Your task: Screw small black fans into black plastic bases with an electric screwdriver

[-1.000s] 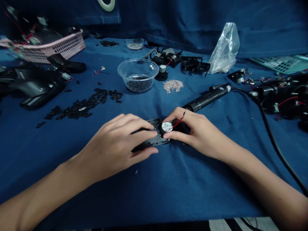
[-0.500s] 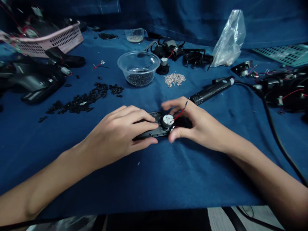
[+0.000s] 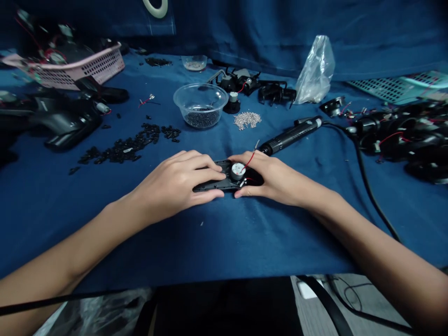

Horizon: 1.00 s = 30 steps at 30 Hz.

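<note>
A black plastic housing (image 3: 210,185) lies on the blue cloth between my hands. A small round motor (image 3: 238,171) with a white top and a red wire sits upright on it. My left hand (image 3: 182,179) is wrapped over the housing's left part, with the thumb along the near edge. My right hand (image 3: 273,175) grips the right end, index finger on the far side and thumb on the near side, around the motor. The fingers hide much of the housing. Just beyond my right hand lies a black electric screwdriver (image 3: 290,136) with its cable.
A clear bowl (image 3: 200,97) of small dark pieces stands beyond, beside a pile of silver screws (image 3: 247,120). Loose black plastic parts (image 3: 122,144) lie left. A pink basket (image 3: 84,70), black housings (image 3: 70,114), a plastic bag (image 3: 316,70) and a teal basket (image 3: 381,88) surround the work area.
My right hand has closed in from loosely around the motor end onto the housing. My left hand keeps its hold. The whole view has shifted slightly.
</note>
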### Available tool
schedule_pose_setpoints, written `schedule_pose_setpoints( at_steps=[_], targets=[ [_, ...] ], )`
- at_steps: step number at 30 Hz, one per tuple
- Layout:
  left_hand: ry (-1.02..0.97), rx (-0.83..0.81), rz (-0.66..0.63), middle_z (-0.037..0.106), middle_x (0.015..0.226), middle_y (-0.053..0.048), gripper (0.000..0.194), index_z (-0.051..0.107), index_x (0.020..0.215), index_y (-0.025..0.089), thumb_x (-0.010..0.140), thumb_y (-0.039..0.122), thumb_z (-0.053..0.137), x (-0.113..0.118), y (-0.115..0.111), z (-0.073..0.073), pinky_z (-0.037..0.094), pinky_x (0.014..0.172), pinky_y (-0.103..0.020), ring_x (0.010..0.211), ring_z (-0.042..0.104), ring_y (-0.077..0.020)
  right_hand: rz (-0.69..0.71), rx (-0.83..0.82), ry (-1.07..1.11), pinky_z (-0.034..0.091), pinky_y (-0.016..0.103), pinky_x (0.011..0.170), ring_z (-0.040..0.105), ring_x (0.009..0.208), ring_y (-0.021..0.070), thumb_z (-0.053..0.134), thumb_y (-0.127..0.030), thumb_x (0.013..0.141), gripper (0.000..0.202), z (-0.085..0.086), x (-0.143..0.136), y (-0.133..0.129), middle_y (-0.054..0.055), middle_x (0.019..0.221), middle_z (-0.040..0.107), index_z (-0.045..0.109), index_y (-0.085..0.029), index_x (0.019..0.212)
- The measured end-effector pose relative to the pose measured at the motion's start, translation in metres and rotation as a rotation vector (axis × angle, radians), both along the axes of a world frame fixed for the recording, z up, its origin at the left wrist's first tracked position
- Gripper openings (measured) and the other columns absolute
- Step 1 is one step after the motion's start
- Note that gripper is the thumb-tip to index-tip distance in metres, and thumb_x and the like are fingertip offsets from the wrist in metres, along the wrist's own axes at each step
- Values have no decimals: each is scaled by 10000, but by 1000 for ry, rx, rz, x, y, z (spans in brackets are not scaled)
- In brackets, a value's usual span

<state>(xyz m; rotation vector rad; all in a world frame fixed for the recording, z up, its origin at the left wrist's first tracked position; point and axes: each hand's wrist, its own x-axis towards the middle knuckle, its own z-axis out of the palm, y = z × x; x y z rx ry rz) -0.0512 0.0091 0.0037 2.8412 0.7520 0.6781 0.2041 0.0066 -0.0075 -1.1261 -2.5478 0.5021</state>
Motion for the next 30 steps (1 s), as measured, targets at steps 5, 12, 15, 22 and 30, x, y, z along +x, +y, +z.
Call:
schedule_pose_setpoints(
  at_steps=[5, 12, 15, 22, 30],
  targets=[
    [79, -60, 23, 656, 1116, -57, 265, 673, 1086, 196, 918, 388, 600, 0, -3, 8, 429, 933, -356, 1026, 587, -202, -6, -50, 25, 446, 460, 1010, 542, 1169, 275, 710, -554, 750, 739, 3, -6, -1, 132, 1231, 591, 514, -143, 1332],
    [121, -290, 98, 594, 1218, -52, 392, 577, 1179, 212, 892, 479, 560, 21, 3, 33, 399, 963, -359, 1141, 534, -225, -555, -206, 464, 537, 286, 635, 651, 711, 153, 545, -570, 870, 584, 32, 21, 5, 88, 942, 683, 493, -160, 1282],
    [223, -434, 13, 588, 1236, -42, 492, 547, 1256, 244, 847, 516, 580, 38, 12, 40, 424, 926, -309, 1106, 568, -214, -1082, -229, 425, 370, 249, 371, 498, 362, 141, 558, -605, 844, 648, 31, 35, 25, 20, 554, 600, 474, -94, 1233],
    [359, -238, 481, 680, 1065, -176, 657, 614, 1156, 135, 844, 683, 427, 66, 0, 42, 479, 807, -426, 961, 646, -345, -1218, -260, 559, 245, 196, 311, 379, 253, 91, 791, -273, 687, 836, 7, 31, 48, -90, 417, 503, 341, -29, 1349],
    [324, -481, 627, 680, 647, -93, 785, 713, 924, 184, 829, 807, 245, 51, -19, 41, 463, 750, -417, 757, 665, -303, -1129, -406, 1027, 403, 182, 369, 519, 387, 97, 585, -346, 842, 232, 22, 48, 31, 22, 506, 568, 558, -138, 744]
  ],
)
